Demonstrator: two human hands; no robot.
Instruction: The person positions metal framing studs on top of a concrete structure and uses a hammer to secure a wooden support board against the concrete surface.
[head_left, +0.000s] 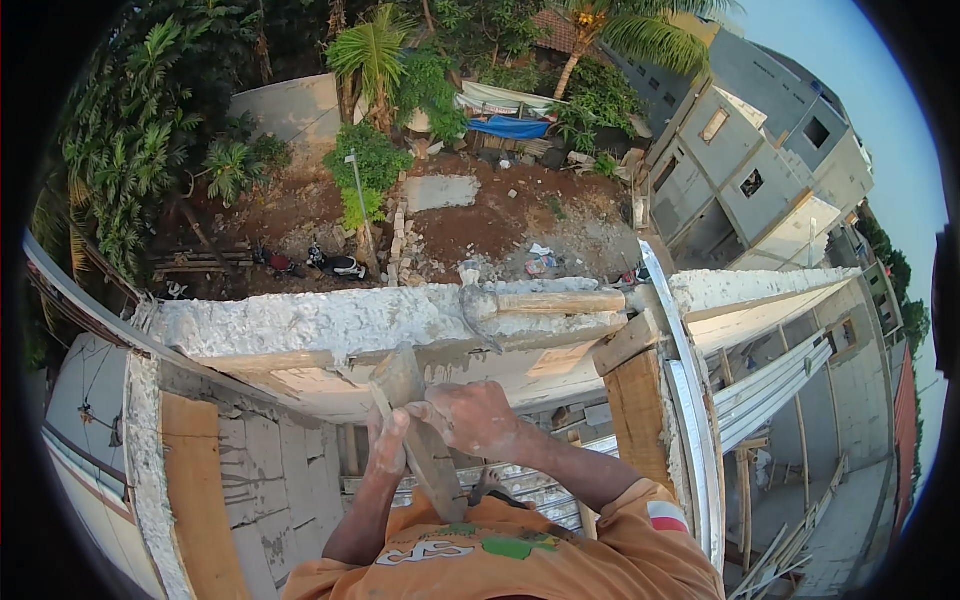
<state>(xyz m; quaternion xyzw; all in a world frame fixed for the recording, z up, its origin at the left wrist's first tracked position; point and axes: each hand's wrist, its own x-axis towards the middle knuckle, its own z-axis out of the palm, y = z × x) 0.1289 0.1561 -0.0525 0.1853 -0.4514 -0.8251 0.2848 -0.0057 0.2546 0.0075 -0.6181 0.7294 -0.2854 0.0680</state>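
Both of my hands hold a mortar-smeared flat tool (425,440), probably a trowel or float, against the inner face of a rough concrete beam (300,322). My left hand (387,447) grips its left edge. My right hand (470,417), caked in cement, closes over it from the right. The tool's upper end (398,375) touches wet mortar just under the beam's top. A hammer (545,301) with a wooden handle lies flat on the beam top, its head to the left, just above my hands.
A wooden formwork board (636,405) and a curved metal rail (690,400) stand to the right. A plank (195,485) leans at lower left. Far below lie bare earth, parked motorbikes (335,265), trees and grey unfinished buildings (750,170). Scaffold timbers (790,545) show at lower right.
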